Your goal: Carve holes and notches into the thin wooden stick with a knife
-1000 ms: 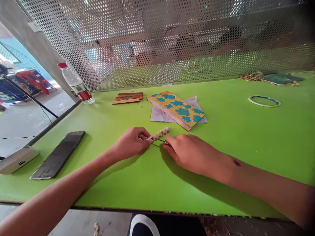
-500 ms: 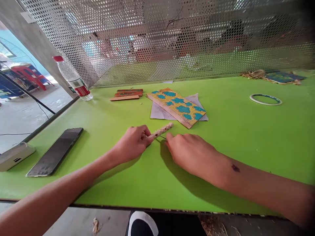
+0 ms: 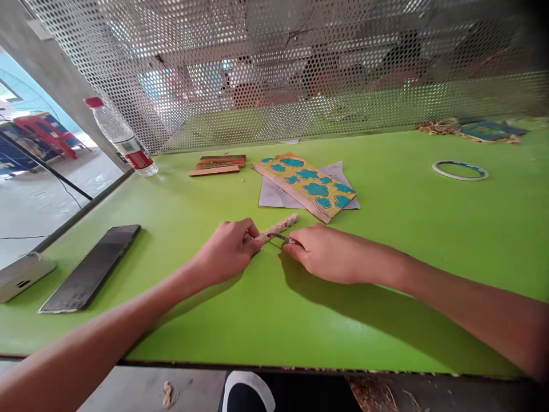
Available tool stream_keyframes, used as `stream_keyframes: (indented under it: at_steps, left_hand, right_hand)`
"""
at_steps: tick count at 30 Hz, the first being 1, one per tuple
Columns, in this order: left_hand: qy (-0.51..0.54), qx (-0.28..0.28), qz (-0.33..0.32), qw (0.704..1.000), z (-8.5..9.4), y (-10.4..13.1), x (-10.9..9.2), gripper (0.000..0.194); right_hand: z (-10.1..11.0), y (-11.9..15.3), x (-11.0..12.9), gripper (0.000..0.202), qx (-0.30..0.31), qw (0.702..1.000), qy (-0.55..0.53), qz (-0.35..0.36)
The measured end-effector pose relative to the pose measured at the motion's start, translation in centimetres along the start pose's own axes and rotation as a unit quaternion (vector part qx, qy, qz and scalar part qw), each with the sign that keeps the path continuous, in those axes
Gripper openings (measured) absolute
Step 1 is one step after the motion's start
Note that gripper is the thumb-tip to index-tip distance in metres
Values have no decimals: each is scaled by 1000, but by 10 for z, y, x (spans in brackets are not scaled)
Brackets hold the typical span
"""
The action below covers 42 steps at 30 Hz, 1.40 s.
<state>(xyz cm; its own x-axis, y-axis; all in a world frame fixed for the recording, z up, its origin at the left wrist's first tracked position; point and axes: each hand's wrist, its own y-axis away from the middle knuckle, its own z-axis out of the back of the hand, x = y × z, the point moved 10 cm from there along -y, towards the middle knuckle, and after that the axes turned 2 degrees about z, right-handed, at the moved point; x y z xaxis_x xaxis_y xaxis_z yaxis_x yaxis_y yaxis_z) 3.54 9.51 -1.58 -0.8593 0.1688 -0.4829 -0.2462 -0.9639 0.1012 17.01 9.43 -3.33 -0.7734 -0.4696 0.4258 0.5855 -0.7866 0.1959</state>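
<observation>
Near the middle of the table, my left hand (image 3: pixel 234 245) pinches one end of a pale, knobbly, braided-looking strip (image 3: pixel 283 225). The strip's far end points away to the right, toward the painted board. My right hand (image 3: pixel 328 254) is closed round a thin curved metal tool (image 3: pixel 279 236), its handle mostly hidden in the fingers. The tool's tip meets the strip just beyond my left fingertips. Behind both hands lies a yellow board with blue cloud shapes (image 3: pixel 316 189), resting on a sheet of white paper (image 3: pixel 274 194).
A phone (image 3: pixel 94 266) and a white box-like device (image 3: pixel 26 276) lie at the left. A water bottle (image 3: pixel 124 140) stands by the perforated metal screen (image 3: pixel 257 68). Painted wooden strips (image 3: pixel 221 163) lie behind; a tape roll (image 3: pixel 460 177) and coiled cord (image 3: pixel 441 126) are at the right.
My right hand has turned and lowered its wrist, bringing more of the curved tool into sight. My left hand keeps its pinch on the strip. The whole view has shifted slightly.
</observation>
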Motion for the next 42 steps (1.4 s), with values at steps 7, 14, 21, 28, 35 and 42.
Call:
stream_keyframes:
  at_steps: [7, 14, 21, 28, 35, 42]
  left_hand:
    - [4, -6, -5, 1000, 0, 0, 0, 20]
    - [1, -18, -14, 1000, 3, -1, -2, 22]
    - [-7, -12, -23, 1000, 3, -1, -3, 22]
    - [-24, -20, -53, 998, 5, 1, -8, 19]
    - [-59, -71, -139, 986, 18, 6, -19, 13]
    - [-63, -74, -174, 980, 19, 5, -19, 19]
  right_hand:
    - [-4, 14, 18, 29, -39, 999, 26, -21]
    - [-10, 0, 1, 37, 83, 995, -44, -13]
    - [-5, 1, 3, 39, 24, 999, -26, -14]
    - [-1, -1, 8, 33, 39, 999, -2, 28]
    - [26, 21, -3, 35, 3, 1000, -4, 18]
    - [56, 26, -8, 29, -117, 993, -11, -3]
